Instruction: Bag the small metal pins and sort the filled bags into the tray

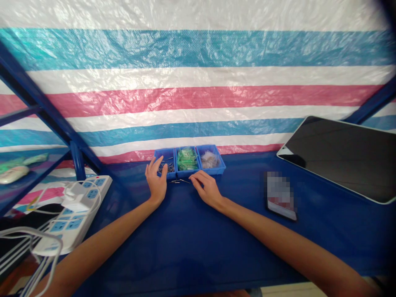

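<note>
My left hand (156,179) is open, its fingers spread at the left blue bin (170,175), which holds many small dark metal pieces (169,167). The hand covers part of that bin. My right hand (208,188) is closed, thumb and fingertips together just in front of the bins. Several thin metal pins (175,181) lie on the blue table (192,243) between my hands, one reaching almost to my right fingertips. Whatever those fingers pinch is too small to make out. Green packets (187,158) fill the middle bin, and clear plastic bags (209,159) sit in the right bin (220,168).
A white power strip (94,206) with plugs and tangled cables (40,235) lies at left. A phone (281,196), partly blurred, rests at right, before a large dark tablet-like panel (340,156). Blue frame posts (49,99) and a striped sheet (198,99) bound the table.
</note>
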Available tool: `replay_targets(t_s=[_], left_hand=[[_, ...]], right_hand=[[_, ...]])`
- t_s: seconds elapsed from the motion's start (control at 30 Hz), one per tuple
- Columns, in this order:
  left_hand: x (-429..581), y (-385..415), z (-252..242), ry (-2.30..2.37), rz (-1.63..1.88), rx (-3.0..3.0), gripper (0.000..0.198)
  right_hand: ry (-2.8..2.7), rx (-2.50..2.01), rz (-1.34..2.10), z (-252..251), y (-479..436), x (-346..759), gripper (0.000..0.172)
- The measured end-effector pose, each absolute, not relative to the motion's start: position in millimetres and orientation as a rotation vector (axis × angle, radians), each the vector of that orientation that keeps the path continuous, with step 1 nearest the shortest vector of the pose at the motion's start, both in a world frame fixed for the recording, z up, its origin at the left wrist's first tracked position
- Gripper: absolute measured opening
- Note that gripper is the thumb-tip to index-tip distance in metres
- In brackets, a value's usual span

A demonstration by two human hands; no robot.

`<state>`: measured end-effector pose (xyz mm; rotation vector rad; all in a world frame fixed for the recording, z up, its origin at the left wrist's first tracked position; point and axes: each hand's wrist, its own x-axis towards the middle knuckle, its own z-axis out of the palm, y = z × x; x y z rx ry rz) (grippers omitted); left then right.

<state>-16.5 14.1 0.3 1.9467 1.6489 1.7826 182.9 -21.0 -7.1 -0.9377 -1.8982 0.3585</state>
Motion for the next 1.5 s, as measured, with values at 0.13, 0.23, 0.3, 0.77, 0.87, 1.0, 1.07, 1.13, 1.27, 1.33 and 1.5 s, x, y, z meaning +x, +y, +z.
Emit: replay_targets(t_s=[0.13, 0.23, 0.3, 0.77, 0.87, 1.0, 1.07, 1.13, 1.27, 1.33, 1.5], left_hand=[[-12, 7, 7, 1.594, 1.791, 2.052, 0.021], [-10, 2, 10, 1.562, 1.796, 2.111, 0.015], [-9, 0, 10, 1.532, 1.8, 2.148, 0.013], [-8, -3, 5, 1.356, 1.705, 2.286, 0.017], [-8, -3, 5, 1.317, 1.666, 2.292, 0.018], [-8, -4, 6, 1.3, 1.617, 2.322, 0.017], [-7, -4, 6, 1.298, 1.591, 2.338, 0.017], [-7, -4, 7, 1.299, 1.555, 2.36, 0.017], [-5, -4, 7, 1.296, 1.497, 2.402, 0.017], [-4, -4, 7, 1.295, 1.474, 2.422, 0.016], [-3, -5, 9, 1.294, 1.449, 2.444, 0.014]], right_hand=[[-1.975, -0.982, 0.306, -11, -20, 181, 0.022], [-2.074, -1.062, 0.232, -15, -18, 180, 0.021], [-2.148, -1.141, 0.201, -18, -17, 180, 0.021], [-2.297, -1.191, 0.097, -19, -19, 180, 0.023], [-2.289, -1.236, 0.071, -20, -19, 180, 0.021], [-2.271, -1.327, 0.062, -18, -18, 179, 0.017], [-2.286, -1.361, 0.059, -17, -18, 178, 0.016], [-2.307, -1.39, 0.052, -16, -19, 177, 0.016], [-2.331, -1.429, 0.027, -18, -18, 176, 0.015], [-2.318, -1.436, 0.023, -19, -18, 176, 0.014], [-2.204, -1.424, 0.137, -21, -15, 177, 0.012]])
